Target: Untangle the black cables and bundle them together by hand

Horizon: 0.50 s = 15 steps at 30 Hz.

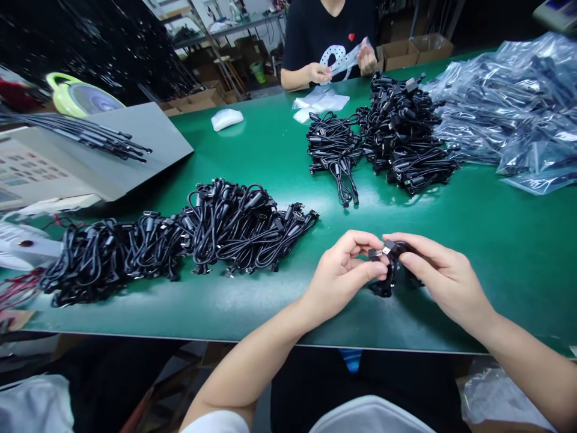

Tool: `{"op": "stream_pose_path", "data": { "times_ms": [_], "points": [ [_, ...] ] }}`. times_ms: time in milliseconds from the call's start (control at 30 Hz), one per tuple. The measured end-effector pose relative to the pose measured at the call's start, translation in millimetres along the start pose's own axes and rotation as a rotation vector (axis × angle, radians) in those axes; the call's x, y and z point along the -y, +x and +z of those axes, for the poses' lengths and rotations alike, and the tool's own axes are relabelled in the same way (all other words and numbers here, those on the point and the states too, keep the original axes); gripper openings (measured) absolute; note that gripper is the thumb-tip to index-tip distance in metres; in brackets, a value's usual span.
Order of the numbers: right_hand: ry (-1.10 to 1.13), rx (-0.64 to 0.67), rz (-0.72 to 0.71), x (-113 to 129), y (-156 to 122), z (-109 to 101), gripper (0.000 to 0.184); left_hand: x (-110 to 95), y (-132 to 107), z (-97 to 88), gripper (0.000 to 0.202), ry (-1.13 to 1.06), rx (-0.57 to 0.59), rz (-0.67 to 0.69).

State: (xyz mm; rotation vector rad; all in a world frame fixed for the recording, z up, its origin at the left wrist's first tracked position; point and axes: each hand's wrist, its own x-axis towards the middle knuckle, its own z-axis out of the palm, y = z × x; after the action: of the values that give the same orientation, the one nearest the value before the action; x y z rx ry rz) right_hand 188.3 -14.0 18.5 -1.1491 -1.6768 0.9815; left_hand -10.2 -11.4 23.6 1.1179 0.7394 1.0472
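Low and right of centre in the frame, both hands meet over a small coiled black cable just above the green worktop. The left hand pinches the coil from the left, thumb and fingers closed on it. The right hand grips it from the right, fingertips closed on a connector at the top of the coil. The lower part of the coil looks to touch the worktop, though that is hard to tell.

To the left of the hands, across the middle left of the frame, a long heap of black cables lies on the worktop, well apart from the hands. In the upper centre sits a smaller bundle, and just right of it, touching it, a taller pile. Along the upper right edge lie clear bags with dark cables inside, beside that pile.

At the top centre a person in a black shirt stands at the far side of the worktop, both hands holding a clear bag. Flat empty bags lie in front of that person, and a white pad lies to their left. At the upper left a grey machine rests on the worktop with loose cables across its top, a green-rimmed object behind it.
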Motion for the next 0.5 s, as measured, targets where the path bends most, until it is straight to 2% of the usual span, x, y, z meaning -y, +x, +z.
{"op": "stream_pose_path", "data": {
  "times_ms": [133,300,367,500],
  "points": [
    [0.028,-0.072,-0.104,3.0,-1.2,1.1,0.034,-0.1,-3.4,0.5,0.022,0.086,0.022,0.023],
    [0.074,0.022,-0.179,2.2,-8.0,9.2,0.043,3.1,-5.8,-0.2,0.022,0.272,-0.122,0.208],
    [0.09,0.065,-0.182,0.1,-12.2,13.8,0.046,3.8,-5.8,-0.3,0.021,0.313,-0.172,0.242],
    [0.048,0.098,-0.184,-3.9,-17.4,20.4,0.052,3.4,-5.5,-0.6,0.023,0.318,-0.175,0.265]
  ]
}}
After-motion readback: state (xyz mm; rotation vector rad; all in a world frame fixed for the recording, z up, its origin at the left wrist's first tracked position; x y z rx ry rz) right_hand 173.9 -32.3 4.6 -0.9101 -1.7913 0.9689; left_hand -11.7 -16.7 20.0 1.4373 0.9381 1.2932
